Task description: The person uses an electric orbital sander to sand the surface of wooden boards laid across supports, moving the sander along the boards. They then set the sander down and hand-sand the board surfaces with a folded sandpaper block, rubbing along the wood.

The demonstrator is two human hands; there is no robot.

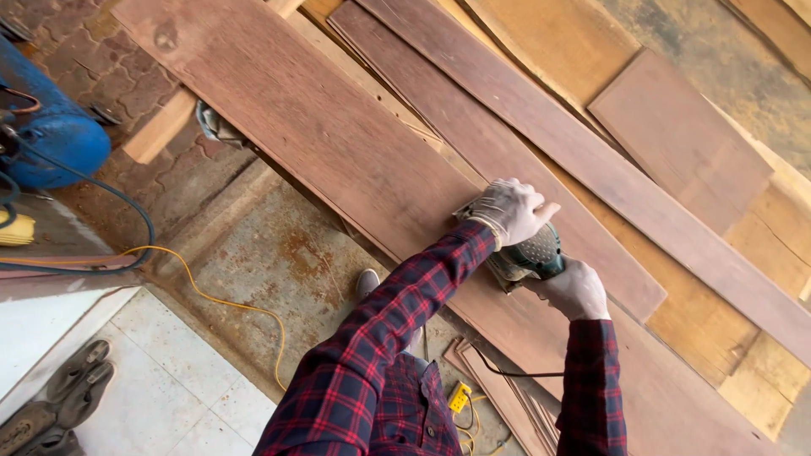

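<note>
hands: left hand [509,209] (gloved) atop green sander [528,256] | right hand [579,290] gripping rear

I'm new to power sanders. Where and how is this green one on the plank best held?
Probably from above, with two hands, as shown: left hand palm-down on the rounded front of the green sander, right hand around its rear end. Its base lies flat on the long plank, leaving only top and back free.

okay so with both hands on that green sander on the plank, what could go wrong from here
Both gloved hands, left hand and right hand, press the green sander on the long plank.
1. Its black cord trails past the plank edge and could snag.
2. The plank seems to overhang the floor, so pressure might tip or shift it.
3. The yellow cable underfoot is a possible trip hazard.
</note>
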